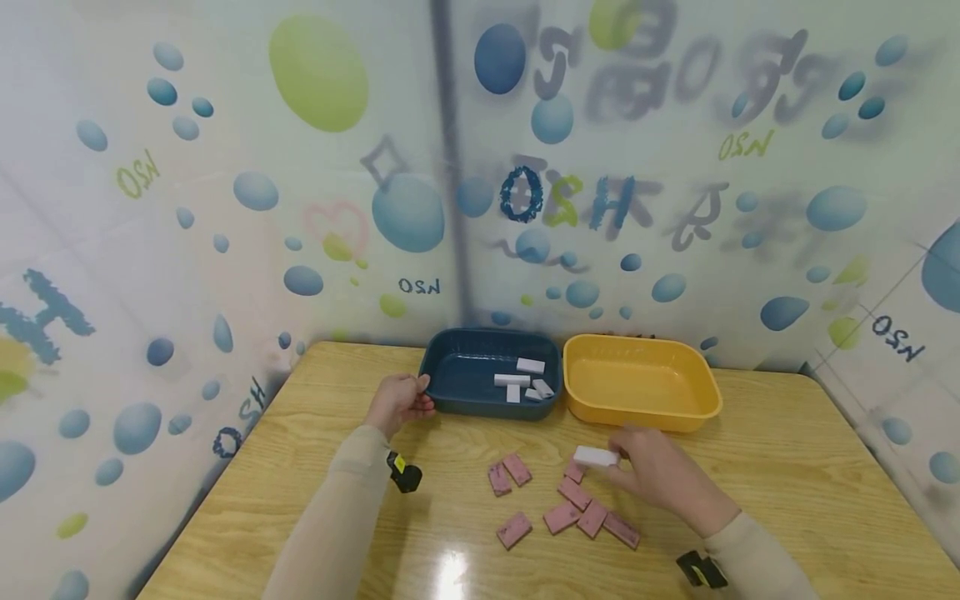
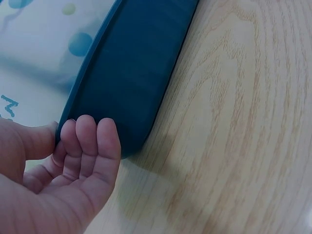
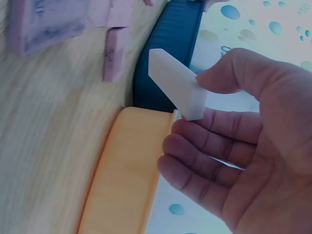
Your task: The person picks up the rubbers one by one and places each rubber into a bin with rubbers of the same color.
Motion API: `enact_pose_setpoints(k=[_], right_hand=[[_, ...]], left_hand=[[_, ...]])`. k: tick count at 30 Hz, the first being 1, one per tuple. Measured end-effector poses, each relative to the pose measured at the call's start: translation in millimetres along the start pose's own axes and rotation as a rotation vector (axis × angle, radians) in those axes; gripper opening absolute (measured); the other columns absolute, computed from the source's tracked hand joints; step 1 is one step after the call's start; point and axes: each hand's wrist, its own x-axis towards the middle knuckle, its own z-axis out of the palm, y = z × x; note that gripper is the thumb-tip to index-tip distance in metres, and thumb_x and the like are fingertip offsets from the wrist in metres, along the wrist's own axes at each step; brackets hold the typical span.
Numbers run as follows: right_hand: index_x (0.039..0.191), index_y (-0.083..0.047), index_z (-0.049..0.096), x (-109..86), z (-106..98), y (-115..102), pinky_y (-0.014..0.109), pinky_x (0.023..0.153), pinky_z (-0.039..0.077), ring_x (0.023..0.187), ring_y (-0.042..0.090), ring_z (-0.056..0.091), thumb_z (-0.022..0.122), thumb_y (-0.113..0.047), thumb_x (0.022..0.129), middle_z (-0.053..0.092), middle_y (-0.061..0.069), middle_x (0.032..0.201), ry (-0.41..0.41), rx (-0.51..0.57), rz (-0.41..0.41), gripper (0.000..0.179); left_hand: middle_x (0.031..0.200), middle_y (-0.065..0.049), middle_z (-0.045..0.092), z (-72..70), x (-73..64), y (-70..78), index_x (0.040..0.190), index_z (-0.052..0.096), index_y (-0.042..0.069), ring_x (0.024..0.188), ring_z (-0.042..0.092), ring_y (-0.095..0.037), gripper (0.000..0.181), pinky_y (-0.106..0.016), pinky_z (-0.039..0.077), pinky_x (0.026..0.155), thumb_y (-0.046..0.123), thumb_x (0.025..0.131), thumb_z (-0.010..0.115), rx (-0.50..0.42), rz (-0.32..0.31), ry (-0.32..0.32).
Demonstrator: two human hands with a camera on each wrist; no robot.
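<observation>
On the wooden table (image 1: 795, 467) the blue tray (image 1: 487, 408) touches the yellow tray (image 1: 630, 419). The left hand (image 1: 399, 402) pinches the blue tray at its end — the right hand (image 1: 660, 471) pinches a white block (image 1: 592, 456), near pink blocks (image 1: 574, 493).

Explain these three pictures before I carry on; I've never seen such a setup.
There's no machine here: a person works bare-handed. The wide picture comes from a camera worn on the head, looking forward and down. The close ones come from the left wrist camera and the right wrist camera. On the wooden table stand a dark blue tray, with several white blocks in it, and a yellow tray beside it. Pink blocks lie in front. The left hand holds the dark blue tray at its left end; the right hand pinches another white block above the table.
</observation>
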Motion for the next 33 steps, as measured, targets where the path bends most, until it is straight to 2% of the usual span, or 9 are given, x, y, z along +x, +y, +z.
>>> enact_pose_setpoints(k=[10, 19, 22, 26, 33], right_hand=[[0.083, -0.009, 0.068, 10.1, -7.8, -10.8, 0.022, 0.057, 0.039, 0.065, 0.007, 0.042, 0.072, -0.009, 0.081, 0.048, -0.005, 0.075, 0.122, -0.018, -0.045, 0.005], [0.082, -0.009, 0.065, 20.9, -9.8, -17.0, 0.023, 0.058, 0.038, 0.066, 0.007, 0.040, 0.070, -0.005, 0.078, 0.046, -0.005, 0.073, 0.320, -0.032, -0.180, 0.007], [0.084, -0.008, 0.067, 25.9, -10.0, -18.0, 0.023, 0.058, 0.040, 0.066, 0.007, 0.041, 0.070, -0.005, 0.080, 0.049, -0.004, 0.074, 0.328, -0.029, -0.181, 0.006], [0.087, -0.008, 0.069, 33.3, -9.9, -19.0, 0.024, 0.059, 0.042, 0.067, 0.008, 0.043, 0.071, -0.007, 0.082, 0.053, -0.001, 0.076, 0.300, -0.026, -0.152, 0.006], [0.086, -0.006, 0.068, 44.6, -8.5, -20.7, 0.023, 0.057, 0.040, 0.064, 0.008, 0.041, 0.071, -0.007, 0.082, 0.050, -0.002, 0.074, 0.295, -0.019, -0.157, 0.005]], left_hand=[[0.077, -0.006, 0.055, 0.2, 2.0, -0.5, 0.111, 0.056, -0.007, 0.068, 0.060, -0.017, 0.023, -0.036, 0.061, 0.078, 0.015, 0.110, 0.050, -0.001, -0.003, 0.001], [0.078, -0.007, 0.055, 0.0, 1.8, -0.6, 0.106, 0.057, -0.005, 0.069, 0.061, -0.018, 0.021, -0.036, 0.061, 0.078, 0.014, 0.110, 0.050, -0.002, -0.005, 0.004], [0.078, -0.007, 0.055, -0.2, 2.0, -1.0, 0.106, 0.057, -0.006, 0.069, 0.061, -0.018, 0.021, -0.037, 0.061, 0.079, 0.014, 0.110, 0.050, -0.003, -0.007, 0.003], [0.078, -0.007, 0.055, -0.3, 2.5, -1.3, 0.107, 0.057, -0.007, 0.069, 0.061, -0.018, 0.021, -0.037, 0.061, 0.079, 0.013, 0.110, 0.050, -0.003, -0.006, 0.002], [0.078, -0.007, 0.055, 0.1, 3.0, -0.9, 0.106, 0.057, -0.006, 0.069, 0.061, -0.018, 0.021, -0.035, 0.061, 0.076, 0.014, 0.110, 0.051, -0.005, -0.005, 0.005]])
